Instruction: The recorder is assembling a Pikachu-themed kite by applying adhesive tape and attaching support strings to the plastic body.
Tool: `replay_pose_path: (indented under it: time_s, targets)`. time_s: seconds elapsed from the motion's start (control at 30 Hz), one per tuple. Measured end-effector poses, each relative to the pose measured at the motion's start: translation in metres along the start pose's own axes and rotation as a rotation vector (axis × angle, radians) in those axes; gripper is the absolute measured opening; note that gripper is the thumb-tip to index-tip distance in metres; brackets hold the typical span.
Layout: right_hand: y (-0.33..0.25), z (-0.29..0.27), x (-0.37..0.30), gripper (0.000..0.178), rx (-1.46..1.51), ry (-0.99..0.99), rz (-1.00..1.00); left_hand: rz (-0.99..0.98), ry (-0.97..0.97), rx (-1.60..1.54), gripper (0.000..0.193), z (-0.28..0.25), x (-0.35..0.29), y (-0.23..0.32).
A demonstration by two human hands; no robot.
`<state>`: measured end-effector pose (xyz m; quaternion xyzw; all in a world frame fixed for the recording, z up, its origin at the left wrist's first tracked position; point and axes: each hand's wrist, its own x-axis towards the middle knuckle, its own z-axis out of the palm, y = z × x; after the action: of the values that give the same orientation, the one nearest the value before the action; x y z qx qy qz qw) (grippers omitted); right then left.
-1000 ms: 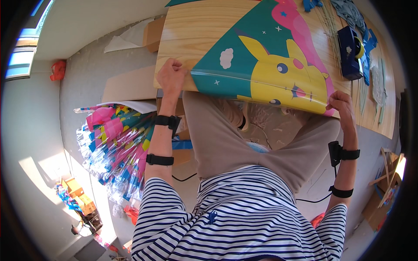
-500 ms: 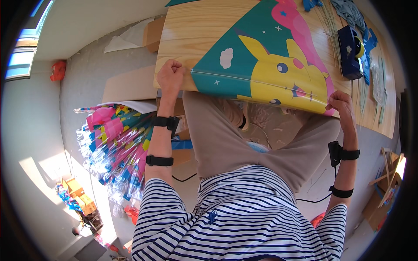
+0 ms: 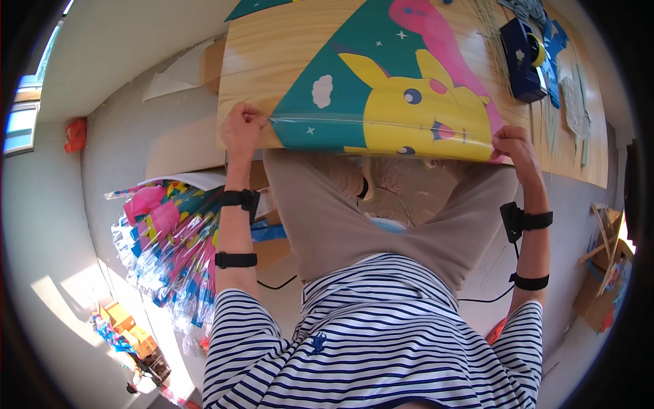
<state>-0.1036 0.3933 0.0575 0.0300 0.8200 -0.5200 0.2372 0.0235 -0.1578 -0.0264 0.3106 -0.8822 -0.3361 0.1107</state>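
Pinch narrow on either side: left hand (image 3: pixel 242 127) closed on one end of the clear strip (image 3: pixel 402 123), right at the left corner of the printed sheet (image 3: pixel 392 102); right hand (image 3: pixel 516 144) closed at the right corner, apparently on the other end, exact hold there hard to tell. Sheet flat on the worktop (image 3: pixel 255 65), close along the front edge. Best kept at even tension, strip straight and in line with the near border; with too hard a pull, likely puckers.

Sheet thin, glossy, wedge-like, in teal, yellow and pink. Worktop pale, with streaky wood grain. Past the right hand, boxy dark-blue tape dispenser (image 3: pixel 523 67) with round yellow roll (image 3: pixel 537 50), crinkled clear packet (image 3: pixel 574 109), slim straight rods (image 3: pixel 492 31). Lower left, fan-shaped bundle (image 3: pixel 170 238) of coloured film in crackly-looking clear wrap. Farthest, limp orange-red bag (image 3: pixel 75 135).
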Motion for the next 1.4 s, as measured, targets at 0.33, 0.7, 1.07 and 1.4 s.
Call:
replay_pose_path:
  time_s: [0.33,0.7,1.07,1.4]
  targets:
    - [-0.010,0.005,0.013,0.014,-0.232,0.061,0.046,0.015,-0.046,-0.042,0.021,-0.002,0.007,-0.004]
    - [0.004,0.008,0.031,0.018,-0.413,0.119,0.040,0.020,-0.064,-0.039,0.020,-0.005,0.004,0.008]
    - [0.006,0.004,0.028,0.016,-0.277,0.083,0.050,-0.006,-0.069,-0.132,0.021,-0.005,0.003,0.004]
    - [0.017,0.009,0.028,0.013,-0.266,0.061,0.047,-0.059,-0.061,-0.195,0.021,-0.003,0.003,0.002]
